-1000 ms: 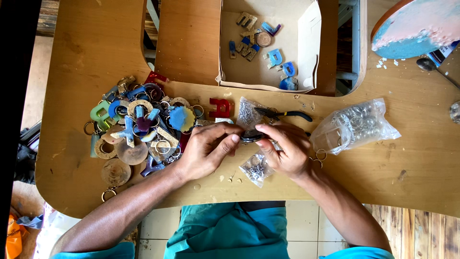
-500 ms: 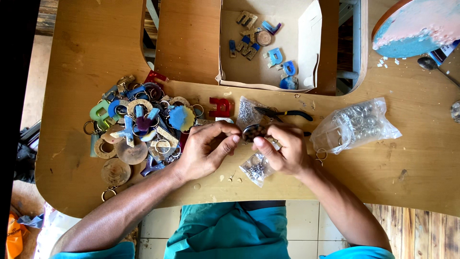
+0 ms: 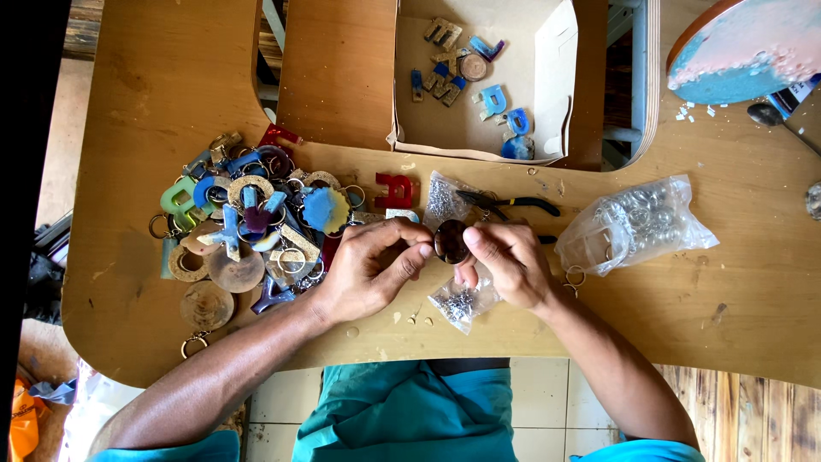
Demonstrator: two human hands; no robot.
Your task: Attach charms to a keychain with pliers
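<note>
My left hand [image 3: 369, 269] and my right hand [image 3: 508, 262] meet at the middle of the wooden table [image 3: 727, 316]. Between their fingertips they hold a small round dark brown disc [image 3: 450, 241]. Just under the hands lies a small clear bag of tiny metal parts [image 3: 462, 303]. Behind the disc lie black-handled pliers [image 3: 511, 204] and another small clear bag [image 3: 441, 198]. A red letter piece [image 3: 394, 189] lies left of that bag.
A heap of coloured letter and disc keychains [image 3: 248, 231] covers the table's left part. A clear bag of metal rings [image 3: 634, 222] lies to the right. A cardboard box [image 3: 547, 85] with several keychain pieces sits at the back. A round blue-pink board [image 3: 744, 47] is far right.
Both hands have shifted slightly and turned the piece, so the round dark disc now shows face-up between the fingertips.
</note>
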